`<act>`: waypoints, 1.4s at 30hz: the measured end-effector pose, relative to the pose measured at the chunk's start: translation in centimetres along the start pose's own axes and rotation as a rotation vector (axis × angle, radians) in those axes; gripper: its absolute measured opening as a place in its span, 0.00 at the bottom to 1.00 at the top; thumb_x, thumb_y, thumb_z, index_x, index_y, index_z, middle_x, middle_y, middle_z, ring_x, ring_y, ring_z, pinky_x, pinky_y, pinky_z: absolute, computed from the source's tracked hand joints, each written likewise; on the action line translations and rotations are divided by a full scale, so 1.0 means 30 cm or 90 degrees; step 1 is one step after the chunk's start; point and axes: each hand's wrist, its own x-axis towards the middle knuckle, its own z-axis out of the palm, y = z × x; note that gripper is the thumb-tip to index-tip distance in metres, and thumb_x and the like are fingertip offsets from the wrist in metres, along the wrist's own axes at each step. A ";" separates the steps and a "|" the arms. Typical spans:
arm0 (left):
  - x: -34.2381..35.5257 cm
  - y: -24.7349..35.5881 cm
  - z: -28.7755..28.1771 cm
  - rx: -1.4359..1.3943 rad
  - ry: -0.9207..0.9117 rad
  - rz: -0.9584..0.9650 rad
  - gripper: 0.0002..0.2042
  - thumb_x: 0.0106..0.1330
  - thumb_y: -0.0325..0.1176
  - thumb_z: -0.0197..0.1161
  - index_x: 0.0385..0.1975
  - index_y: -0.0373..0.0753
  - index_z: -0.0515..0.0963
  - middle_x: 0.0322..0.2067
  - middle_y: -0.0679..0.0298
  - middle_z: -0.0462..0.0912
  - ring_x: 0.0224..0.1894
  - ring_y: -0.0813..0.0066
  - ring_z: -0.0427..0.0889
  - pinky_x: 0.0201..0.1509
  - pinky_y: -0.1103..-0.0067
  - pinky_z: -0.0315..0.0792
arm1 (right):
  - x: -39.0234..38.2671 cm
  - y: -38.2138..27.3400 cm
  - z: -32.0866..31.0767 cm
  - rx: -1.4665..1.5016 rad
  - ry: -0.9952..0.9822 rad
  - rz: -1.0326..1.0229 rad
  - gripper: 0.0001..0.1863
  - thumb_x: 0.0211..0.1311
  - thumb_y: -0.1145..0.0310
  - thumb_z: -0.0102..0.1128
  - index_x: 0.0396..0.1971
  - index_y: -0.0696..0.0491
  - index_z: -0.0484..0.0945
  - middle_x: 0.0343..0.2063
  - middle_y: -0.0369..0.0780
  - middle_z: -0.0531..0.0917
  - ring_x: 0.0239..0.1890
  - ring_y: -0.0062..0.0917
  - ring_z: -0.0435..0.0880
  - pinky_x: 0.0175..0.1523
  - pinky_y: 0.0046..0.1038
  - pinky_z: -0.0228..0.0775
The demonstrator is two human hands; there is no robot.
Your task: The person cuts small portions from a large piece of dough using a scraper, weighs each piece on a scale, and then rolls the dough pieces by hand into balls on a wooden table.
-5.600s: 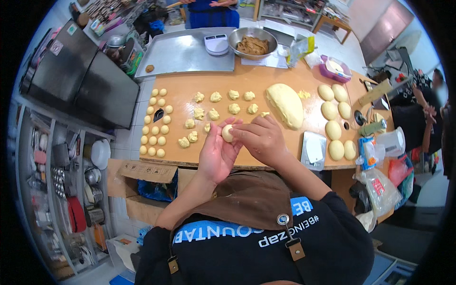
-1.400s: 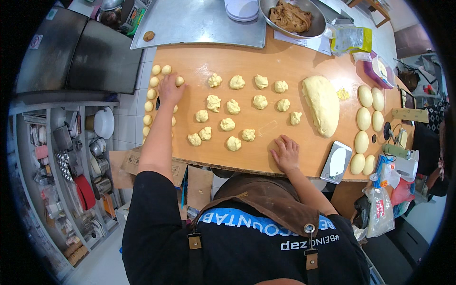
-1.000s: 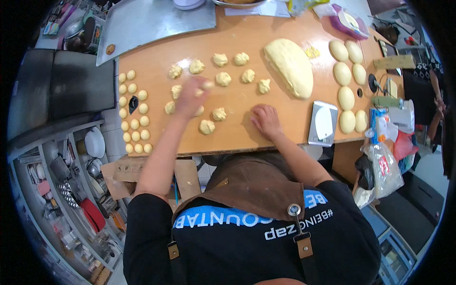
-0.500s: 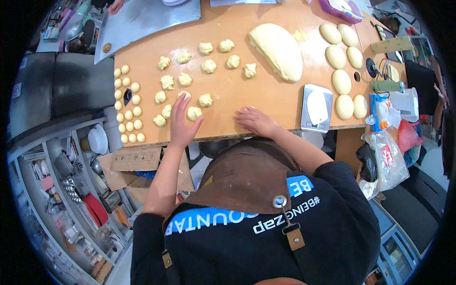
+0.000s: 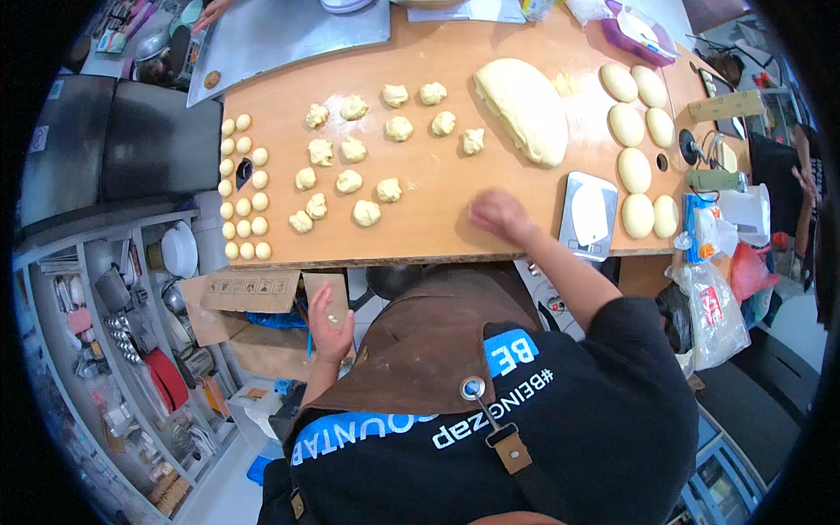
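My left hand [image 5: 331, 317] is below the table's near edge by a cardboard flap, fingers apart, with nothing visible in it. My right hand [image 5: 497, 212] is over the wooden table [image 5: 446, 227] near its front edge, blurred, its fingers bent and their grip unclear. Several rough dough pieces [image 5: 366, 213] lie mid-table. Smooth small dough balls [image 5: 260, 179] stand in rows at the left. A big dough mass [image 5: 521, 114] sits behind my right hand. Larger oval dough pieces [image 5: 636, 171] lie at the right, beside a scale [image 5: 586, 219].
A metal tray [image 5: 280, 44] is at the back left, with another person's hand [image 5: 210, 16] above it. A fridge [image 5: 149, 144], shelves [image 5: 149, 315] and a cardboard box [image 5: 245, 289] are at left. Bags [image 5: 709, 311], a purple container [image 5: 639, 35] and another person [image 5: 787, 192] are at right.
My left hand has drawn back from the dough to below the table edge; earlier it held a small ball. My right hand has shifted right. The view has also shifted.
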 end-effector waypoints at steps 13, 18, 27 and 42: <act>0.007 -0.038 -0.007 0.004 0.067 -0.031 0.29 0.52 0.21 0.60 0.57 0.34 0.63 0.59 0.50 0.65 0.58 0.57 0.67 0.54 0.71 0.68 | 0.204 -0.031 -0.019 -0.098 0.043 -0.022 0.06 0.49 0.71 0.58 0.27 0.53 0.71 0.22 0.41 0.71 0.30 0.39 0.73 0.37 0.35 0.68; 0.040 -0.001 0.012 -0.019 0.031 0.026 0.29 0.51 0.21 0.60 0.57 0.33 0.63 0.58 0.50 0.66 0.57 0.57 0.67 0.55 0.70 0.68 | 0.151 -0.201 0.114 0.069 0.026 -0.027 0.04 0.51 0.73 0.60 0.28 0.54 0.74 0.25 0.42 0.74 0.33 0.37 0.75 0.37 0.36 0.69; 0.036 -0.018 -0.014 -0.005 0.044 0.000 0.29 0.51 0.21 0.60 0.57 0.33 0.63 0.59 0.51 0.65 0.58 0.57 0.67 0.55 0.70 0.68 | 0.214 -0.149 0.086 0.009 0.010 0.022 0.08 0.50 0.73 0.59 0.32 0.53 0.74 0.27 0.43 0.76 0.33 0.39 0.77 0.40 0.38 0.70; 0.050 -0.010 -0.029 -0.014 0.005 0.037 0.29 0.50 0.21 0.59 0.56 0.34 0.63 0.58 0.50 0.66 0.57 0.56 0.68 0.55 0.70 0.68 | 0.070 -0.129 0.056 0.050 0.035 -0.051 0.08 0.53 0.69 0.59 0.31 0.53 0.71 0.28 0.43 0.74 0.34 0.39 0.75 0.40 0.37 0.69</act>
